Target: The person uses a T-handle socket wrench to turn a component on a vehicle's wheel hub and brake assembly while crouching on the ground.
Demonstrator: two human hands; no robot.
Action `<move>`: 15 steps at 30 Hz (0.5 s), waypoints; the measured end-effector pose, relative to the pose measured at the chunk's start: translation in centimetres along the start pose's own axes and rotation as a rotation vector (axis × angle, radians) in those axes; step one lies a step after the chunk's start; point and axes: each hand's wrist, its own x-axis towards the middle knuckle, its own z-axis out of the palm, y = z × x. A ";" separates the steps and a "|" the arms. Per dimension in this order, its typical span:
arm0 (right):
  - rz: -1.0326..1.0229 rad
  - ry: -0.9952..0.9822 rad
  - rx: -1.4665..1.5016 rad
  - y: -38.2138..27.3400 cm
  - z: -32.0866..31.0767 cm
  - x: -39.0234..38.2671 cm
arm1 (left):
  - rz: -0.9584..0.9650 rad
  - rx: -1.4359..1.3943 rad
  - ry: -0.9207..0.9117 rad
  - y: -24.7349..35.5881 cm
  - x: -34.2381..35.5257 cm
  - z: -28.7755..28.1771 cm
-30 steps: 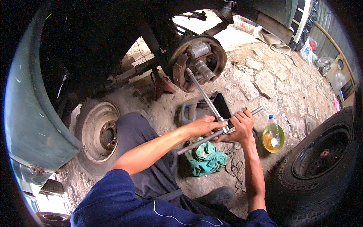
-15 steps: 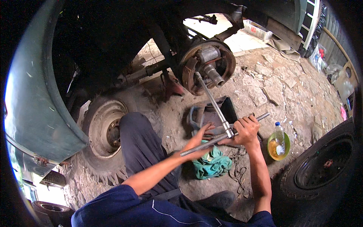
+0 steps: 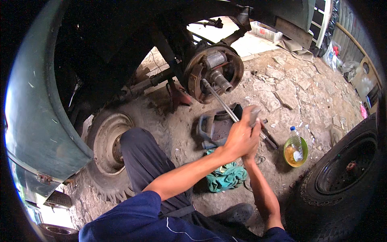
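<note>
A long T-handle socket wrench (image 3: 225, 105) slopes from the brake assembly (image 3: 193, 80) on the raised axle down to my hands. Its socket end meets the lower left part of the assembly, beside the protruding hub spindle (image 3: 221, 81). My left hand (image 3: 241, 139) is closed round the wrench's handle, whose blurred end points upward. Close against it, partly covered by the left, my right hand (image 3: 251, 151) is also closed at the handle. Beneath them lie a cut-open plastic container (image 3: 206, 128) and a crumpled green cloth (image 3: 227, 178).
A green bowl (image 3: 286, 155) with amber liquid holds a clear bottle (image 3: 295, 142). Beside it lies a dark metal rod (image 3: 269, 141). One wheel (image 3: 111, 137) lies at my left knee, another tyre (image 3: 342, 177) at right. A reddish jack stand (image 3: 177, 97) stands under the axle.
The wrench handle has swung from lying crosswise to pointing upward. My left hand has moved up and right from beside the handle onto it, meeting my right hand. The view has shifted slightly.
</note>
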 end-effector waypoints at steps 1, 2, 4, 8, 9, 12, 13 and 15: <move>0.036 0.098 0.122 0.3 0.9 -0.8 | -0.087 0.125 -0.120 1.8 1.1 -0.1; 0.057 0.189 0.250 0.1 2.4 -1.5 | -0.174 0.258 -0.230 2.8 2.0 -0.5; 0.529 0.138 0.655 -2.4 3.1 -3.9 | -0.146 0.360 -0.404 0.0 4.3 1.3; 0.941 0.024 0.938 -8.3 4.4 -3.5 | -0.122 0.517 -0.769 -1.4 7.2 0.0; 0.941 -0.017 0.948 -8.3 3.8 -3.5 | -0.105 0.547 -0.734 -0.5 6.6 -1.2; 0.877 0.084 0.875 -7.5 3.2 -2.7 | 0.105 0.565 -0.264 -0.5 3.0 -4.1; 0.849 0.109 0.854 -7.3 3.0 -2.6 | 0.022 0.584 -0.160 0.3 1.1 -5.6; 0.821 0.106 0.805 -7.3 2.5 -2.4 | -0.151 0.445 -0.118 -3.6 -3.2 -7.0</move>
